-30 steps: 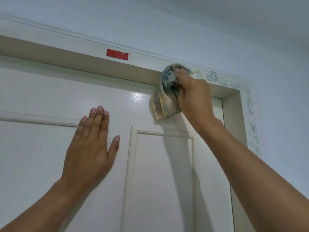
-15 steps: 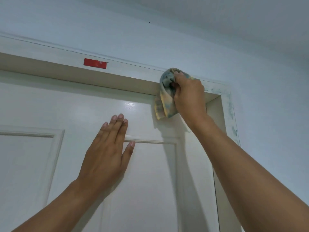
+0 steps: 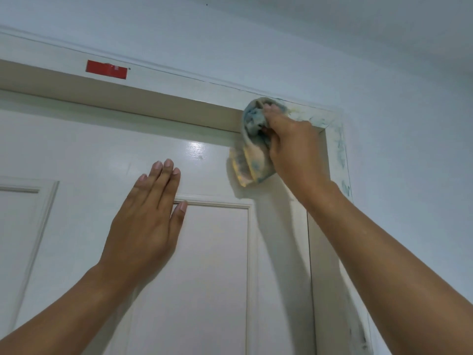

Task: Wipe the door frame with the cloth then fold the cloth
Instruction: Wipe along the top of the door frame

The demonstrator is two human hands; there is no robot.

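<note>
A pale room corner seen from below, with wall, ceiling and panelled door.

A pale blue-white wall (image 3: 384, 73) is seen rising to a white ceiling (image 3: 384, 11), on which a small dark speck (image 3: 206, 4) is visible. A glossy white door (image 3: 210, 252) with raised rectangular panel mouldings is shown closed; a bright patch of light (image 3: 195, 147) is reflected near its top. A red rectangular sticker (image 3: 106, 69) is fixed above it.

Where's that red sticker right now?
In the head view, the red sticker sits upper left on the door frame's top rail, well left of the cloth that the right hand presses near the corner.
</note>
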